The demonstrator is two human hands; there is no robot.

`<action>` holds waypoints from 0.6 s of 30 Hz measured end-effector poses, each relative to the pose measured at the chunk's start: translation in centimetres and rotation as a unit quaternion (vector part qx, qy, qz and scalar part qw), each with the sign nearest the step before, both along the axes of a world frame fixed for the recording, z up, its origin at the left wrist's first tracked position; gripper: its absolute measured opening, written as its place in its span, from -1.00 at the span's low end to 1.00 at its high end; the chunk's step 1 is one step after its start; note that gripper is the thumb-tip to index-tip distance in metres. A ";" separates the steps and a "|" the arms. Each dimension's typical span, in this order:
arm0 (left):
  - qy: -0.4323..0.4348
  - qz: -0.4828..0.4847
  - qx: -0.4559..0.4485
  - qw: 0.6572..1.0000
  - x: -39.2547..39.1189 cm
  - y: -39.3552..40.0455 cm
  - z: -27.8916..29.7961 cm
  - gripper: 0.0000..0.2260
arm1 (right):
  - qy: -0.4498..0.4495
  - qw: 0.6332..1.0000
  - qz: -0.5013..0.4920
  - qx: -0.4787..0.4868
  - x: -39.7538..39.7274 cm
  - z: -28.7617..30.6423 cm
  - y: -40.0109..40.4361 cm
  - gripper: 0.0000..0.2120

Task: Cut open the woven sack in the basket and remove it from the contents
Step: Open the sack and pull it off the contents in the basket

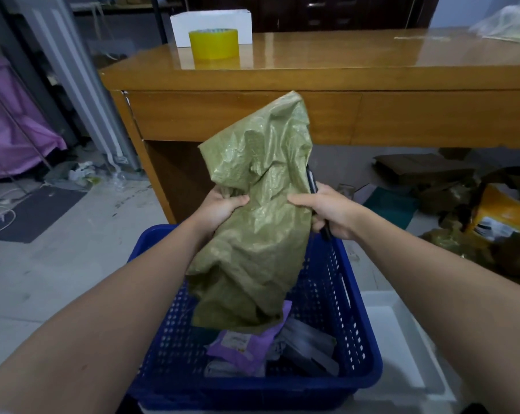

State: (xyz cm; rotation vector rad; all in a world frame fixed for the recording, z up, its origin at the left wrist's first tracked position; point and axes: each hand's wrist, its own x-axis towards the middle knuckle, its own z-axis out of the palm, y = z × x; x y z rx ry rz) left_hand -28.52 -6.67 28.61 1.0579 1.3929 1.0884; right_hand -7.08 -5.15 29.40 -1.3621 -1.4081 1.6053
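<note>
Progress looks close to complete, judging by how things lie: the crumpled olive-green woven plastic sack (258, 222) hangs limp and flattened above the perforated blue plastic basket (336, 297), with only its lower hem reaching down inside the rim, where it seems to rest on or just above the goods. Those goods, a purple plastic mailer pouch (240, 345) and several white and grey packets (309, 345), lie loose on the basket floor, so the sack seems already opened and emptied. The left hand (219, 204) has its fingers curled tight into a bunch of the sack's left edge, thumb pressed across the front. The right hand (327, 210) pinches the right edge under its thumb while the remaining fingers wrap a dark, slim cutting tool (312, 180), whose tip stands up behind the fabric; whether its blade is out cannot be told. What is left, by this reading, is to lift the hem clear of the rim and set the sack aside, perhaps near the wooden desk (312, 70) behind the basket.
</note>
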 end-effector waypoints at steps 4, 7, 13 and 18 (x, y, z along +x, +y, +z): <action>-0.114 0.030 -0.037 0.992 0.8 -1.2 0.7 -0.87 | 0.070 0.997 -0.041 0.007 -0.3 0.0 -0.2 -0.71; -0.236 -0.012 -0.049 0.971 0.6 -1.9 0.6 -0.77 | 0.149 0.983 -0.099 -0.033 0.0 -0.5 -0.2 -0.65; -0.237 0.050 -0.092 0.966 0.2 -2.9 0.8 -0.77 | 0.175 0.965 -0.175 -0.088 -0.2 0.2 -1.2 -0.82; -0.271 0.045 0.009 0.962 0.5 -2.0 1.2 -0.83 | 0.143 0.977 -0.095 -0.126 0.4 2.1 -1.7 -0.53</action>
